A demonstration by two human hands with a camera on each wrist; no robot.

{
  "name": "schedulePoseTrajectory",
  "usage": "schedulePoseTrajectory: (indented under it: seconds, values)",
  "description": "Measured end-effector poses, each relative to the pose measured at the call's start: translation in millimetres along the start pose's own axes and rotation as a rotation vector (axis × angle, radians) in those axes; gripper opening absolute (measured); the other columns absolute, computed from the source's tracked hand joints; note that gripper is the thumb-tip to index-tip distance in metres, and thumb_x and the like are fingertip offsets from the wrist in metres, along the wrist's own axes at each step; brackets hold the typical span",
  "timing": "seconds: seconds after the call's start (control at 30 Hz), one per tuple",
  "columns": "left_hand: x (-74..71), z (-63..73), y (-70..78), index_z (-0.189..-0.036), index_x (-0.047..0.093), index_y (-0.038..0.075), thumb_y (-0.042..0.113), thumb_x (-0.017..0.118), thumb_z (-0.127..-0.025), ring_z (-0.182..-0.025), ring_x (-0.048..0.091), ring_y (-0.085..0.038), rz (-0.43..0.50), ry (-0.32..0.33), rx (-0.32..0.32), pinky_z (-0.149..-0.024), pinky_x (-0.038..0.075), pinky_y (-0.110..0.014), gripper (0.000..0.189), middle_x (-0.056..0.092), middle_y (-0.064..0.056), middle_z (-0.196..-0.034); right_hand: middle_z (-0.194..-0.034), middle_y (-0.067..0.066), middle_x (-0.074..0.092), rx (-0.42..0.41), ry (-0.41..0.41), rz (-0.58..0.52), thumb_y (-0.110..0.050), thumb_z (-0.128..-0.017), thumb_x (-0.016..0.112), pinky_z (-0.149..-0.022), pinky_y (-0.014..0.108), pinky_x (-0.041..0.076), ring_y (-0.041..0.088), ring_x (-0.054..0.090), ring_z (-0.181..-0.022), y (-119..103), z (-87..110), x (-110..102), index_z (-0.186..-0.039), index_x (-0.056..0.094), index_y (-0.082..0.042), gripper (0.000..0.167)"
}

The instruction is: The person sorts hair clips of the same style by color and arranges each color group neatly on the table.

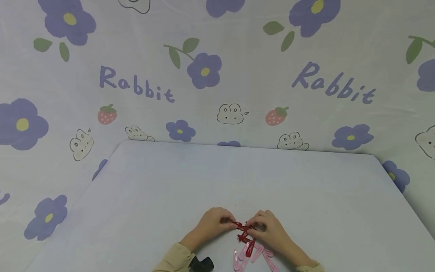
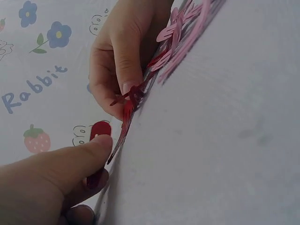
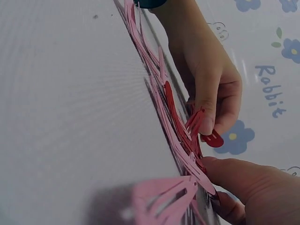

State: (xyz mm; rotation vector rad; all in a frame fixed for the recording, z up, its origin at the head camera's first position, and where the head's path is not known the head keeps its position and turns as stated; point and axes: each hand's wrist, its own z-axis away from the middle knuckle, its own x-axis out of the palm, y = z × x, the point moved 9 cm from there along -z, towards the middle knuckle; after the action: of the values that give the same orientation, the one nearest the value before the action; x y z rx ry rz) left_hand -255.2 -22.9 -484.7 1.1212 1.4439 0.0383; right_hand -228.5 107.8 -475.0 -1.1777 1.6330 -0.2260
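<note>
My left hand point(image 1: 217, 223) pinches a red snap hair clip point(image 2: 100, 130) between thumb and fingers, its rounded end sticking out past the thumb. Close on the other side, my right hand point(image 1: 268, 228) holds a dark red hair clip point(image 2: 126, 97) between thumb and curled fingers, low at the table. Between and below the hands, several red hair clips point(image 1: 243, 238) lie in an overlapping heap. Pink hair clips point(image 1: 235, 260) are spread on the near side, and one pink clip point(image 3: 161, 199) looms large in the right wrist view.
The white tabletop point(image 1: 204, 173) reaches back to a fabric backdrop point(image 1: 190, 102) printed with flowers, strawberries and rabbits. A dark band point(image 1: 202, 264) sits by my left sleeve point(image 1: 176, 258) at the near edge.
</note>
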Motion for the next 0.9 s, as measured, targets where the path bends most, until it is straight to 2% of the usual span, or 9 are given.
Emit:
schedulePoseTrajectory:
  seconds: [0.27, 0.47, 0.63, 0.77, 0.9]
  values:
    - [-2.8, 1.0, -4.5, -0.079, 0.068, 0.014, 0.022, 0.069, -0.078, -0.055, 0.042, 0.002, 0.092, 0.047, -0.027, -0.050, 0.034, -0.015, 0.008, 0.055, 0.015, -0.066, -0.076, -0.015, 0.053, 0.015, -0.003, -0.001, -0.012, -0.071, 0.075, -0.059, 0.025, 0.035, 0.006, 0.039, -0.070, 1.0, -0.4, 0.6, -0.082, 0.068, -0.019, 0.014]
    - [-3.7, 0.4, -4.8, -0.082, 0.068, 0.012, 0.016, 0.068, -0.079, -0.054, 0.043, 0.003, 0.133, 0.064, -0.012, -0.050, 0.036, -0.014, 0.005, 0.058, 0.013, -0.067, -0.076, -0.016, 0.052, 0.047, -0.026, 0.003, -0.014, -0.072, 0.074, -0.059, 0.025, 0.034, 0.006, 0.038, -0.069, 2.5, -0.3, 0.9, -0.083, 0.069, -0.019, 0.013]
    - [-5.1, 0.3, -5.5, -0.088, 0.062, 0.010, 0.011, 0.069, -0.077, -0.053, 0.045, 0.003, 0.170, 0.085, -0.004, -0.049, 0.036, -0.015, 0.013, 0.063, 0.007, -0.070, -0.075, -0.016, 0.054, 0.008, 0.024, 0.007, -0.017, -0.070, 0.075, -0.059, 0.024, 0.033, 0.006, 0.039, -0.069, 2.5, 0.0, -0.8, -0.083, 0.069, -0.019, 0.014]
    - [-8.5, 2.4, -9.0, -0.079, 0.054, 0.012, 0.011, 0.071, -0.076, -0.056, 0.049, 0.002, 0.205, 0.127, -0.023, -0.053, 0.039, -0.017, 0.018, 0.062, 0.009, -0.067, -0.073, -0.016, 0.053, -0.005, 0.051, 0.026, -0.025, -0.068, 0.077, -0.058, 0.021, 0.032, 0.005, 0.038, -0.067, 2.3, -0.7, 1.4, -0.079, 0.067, -0.020, 0.015]
    - [-7.5, 0.7, -8.1, -0.076, 0.058, 0.014, 0.013, 0.071, -0.077, -0.062, 0.052, 0.002, 0.226, 0.125, -0.008, -0.058, 0.042, -0.018, 0.012, 0.059, 0.012, -0.068, -0.072, -0.016, 0.052, 0.017, 0.052, 0.033, -0.022, -0.066, 0.078, -0.057, 0.021, 0.031, 0.006, 0.037, -0.066, 1.6, -1.0, -0.3, -0.075, 0.066, -0.021, 0.015]
